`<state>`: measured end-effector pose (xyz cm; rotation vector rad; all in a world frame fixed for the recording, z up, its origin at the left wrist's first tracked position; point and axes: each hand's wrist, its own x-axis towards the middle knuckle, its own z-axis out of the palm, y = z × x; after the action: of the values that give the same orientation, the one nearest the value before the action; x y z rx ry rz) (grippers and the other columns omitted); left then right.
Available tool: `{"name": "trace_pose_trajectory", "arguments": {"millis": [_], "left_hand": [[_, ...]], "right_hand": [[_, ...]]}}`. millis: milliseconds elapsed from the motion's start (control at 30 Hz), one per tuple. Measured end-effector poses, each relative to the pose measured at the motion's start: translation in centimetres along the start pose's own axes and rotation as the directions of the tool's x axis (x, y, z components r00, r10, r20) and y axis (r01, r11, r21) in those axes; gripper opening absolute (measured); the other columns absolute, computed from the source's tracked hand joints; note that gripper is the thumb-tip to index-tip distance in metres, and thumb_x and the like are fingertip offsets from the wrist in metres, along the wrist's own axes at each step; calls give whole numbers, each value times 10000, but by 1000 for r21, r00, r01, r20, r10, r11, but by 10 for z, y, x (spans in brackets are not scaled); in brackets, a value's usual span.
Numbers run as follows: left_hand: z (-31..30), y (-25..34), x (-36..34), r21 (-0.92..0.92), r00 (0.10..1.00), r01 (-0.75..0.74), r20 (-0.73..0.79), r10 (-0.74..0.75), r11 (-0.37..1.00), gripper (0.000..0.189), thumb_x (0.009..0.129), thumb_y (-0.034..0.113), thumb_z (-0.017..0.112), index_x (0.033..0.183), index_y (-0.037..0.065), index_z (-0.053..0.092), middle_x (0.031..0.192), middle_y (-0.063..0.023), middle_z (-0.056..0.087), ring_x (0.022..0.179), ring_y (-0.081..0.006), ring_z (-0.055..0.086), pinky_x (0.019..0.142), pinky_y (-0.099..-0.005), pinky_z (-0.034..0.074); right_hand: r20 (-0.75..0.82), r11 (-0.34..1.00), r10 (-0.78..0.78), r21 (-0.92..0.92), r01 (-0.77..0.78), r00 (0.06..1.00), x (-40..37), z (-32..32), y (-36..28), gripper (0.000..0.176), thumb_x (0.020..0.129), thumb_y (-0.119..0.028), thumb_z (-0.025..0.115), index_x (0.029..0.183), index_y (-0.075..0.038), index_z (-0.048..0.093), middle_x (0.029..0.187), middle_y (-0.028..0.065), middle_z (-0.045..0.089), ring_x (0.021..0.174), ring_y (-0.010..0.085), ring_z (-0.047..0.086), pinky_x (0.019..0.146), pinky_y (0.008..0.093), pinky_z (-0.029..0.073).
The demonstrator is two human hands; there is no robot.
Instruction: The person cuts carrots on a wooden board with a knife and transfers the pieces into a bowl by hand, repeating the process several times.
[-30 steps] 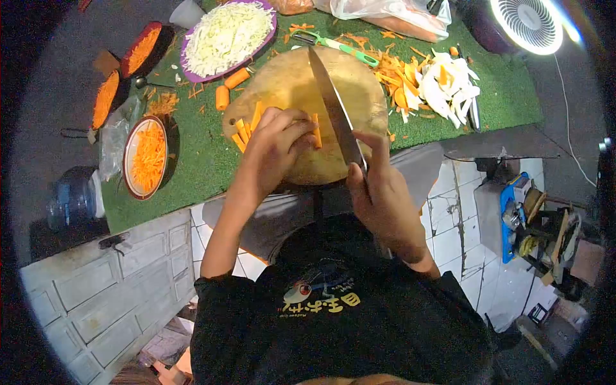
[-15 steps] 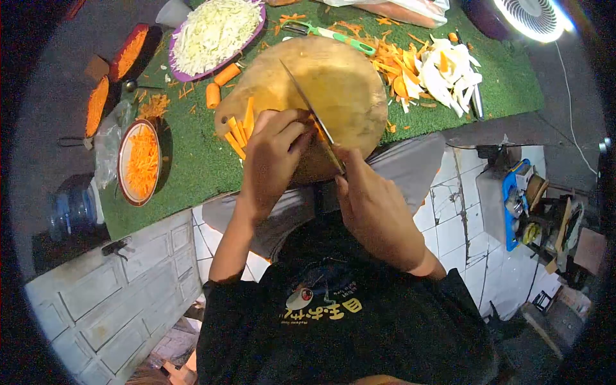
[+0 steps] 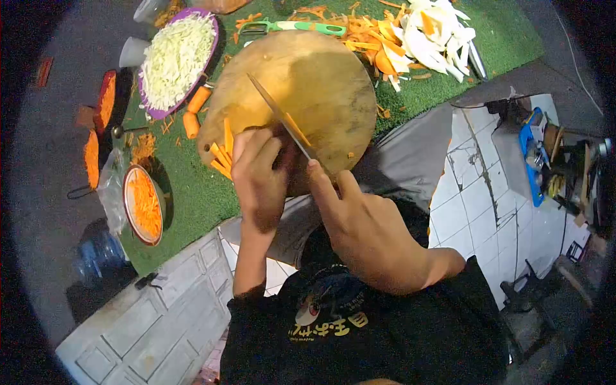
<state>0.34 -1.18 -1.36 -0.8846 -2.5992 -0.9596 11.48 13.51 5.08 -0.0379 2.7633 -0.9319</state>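
1. Head view: slicing carrot looks to be the step in hand, with the knife (image 3: pixel 280 114) laid slantwise over the round wooden board (image 3: pixel 340 74), its tip pointing away from the person.
2. The right hand (image 3: pixel 378 239) has its grip closed around the knife's handle, one finger reaching forward toward the base of the blade.
3. The left hand (image 3: pixel 258 168) is curled over the board's near left part, knuckles up, just beside the blade. Its fingertips are hidden, so whether this grip is pinching or pressing on anything cannot be told.
4. One thin carrot slice (image 3: pixel 298 130) lies on the board along the blade's right side, outside both grips. A group of carrot strips (image 3: pixel 228 136) lies at the board's left edge, beside the left hand's knuckles. Any carrot beneath that hand is out of sight.
5. As a judgement, the next move calls for the left fingertips tucked well back from the edge, a steady hold on the carrot, and an even stroke that keeps the slices thin.
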Motion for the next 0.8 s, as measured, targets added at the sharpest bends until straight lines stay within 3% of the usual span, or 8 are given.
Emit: {"name": "trace_pose_trajectory", "arguments": {"millis": [267, 567, 733, 800], "left_hand": [[2, -4, -2, 40, 997, -55, -46, 56, 998, 175, 716, 18, 799, 827, -31, 672, 957, -144, 675, 924, -335, 618, 811, -402, 512], [6, -9, -3, 21, 996, -56, -73, 57, 998, 169, 702, 22, 786, 823, -23, 677, 917, -131, 659, 921, -336, 615, 810, -402, 511], [4, -10, -3, 59, 998, -57, -26, 58, 997, 154, 725, 33, 777, 826, -25, 677, 893, -134, 649, 905, -333, 616, 808, -408, 509], [6, -11, -3, 58, 996, -73, -38, 75, 996, 152, 731, 35, 776, 826, -26, 675, 886, -134, 648, 900, -334, 616, 807, -408, 509]], "right_hand": [[4, 1000, -6, -3, 6, 1000, 2, 3, -2, 579, 877, -30, 599, 1427, 46, 436, 950, 217, 580, 625, 332, 686, 527, 419, 558], [14, 984, -32, -173, 34, 999, 5, 4, -3, 543, 873, -74, 621, 1391, 0, 474, 949, 156, 597, 587, 220, 672, 474, 310, 553], [-120, 971, -63, -239, 33, 991, 19, 22, -5, 490, 877, -99, 642, 1343, -41, 502, 926, 140, 588, 595, 179, 675, 460, 286, 547], [-155, 986, -45, -167, 19, 987, 36, 23, -6, 491, 883, -95, 639, 1349, -40, 495, 926, 152, 587, 601, 207, 681, 469, 308, 552]]}}
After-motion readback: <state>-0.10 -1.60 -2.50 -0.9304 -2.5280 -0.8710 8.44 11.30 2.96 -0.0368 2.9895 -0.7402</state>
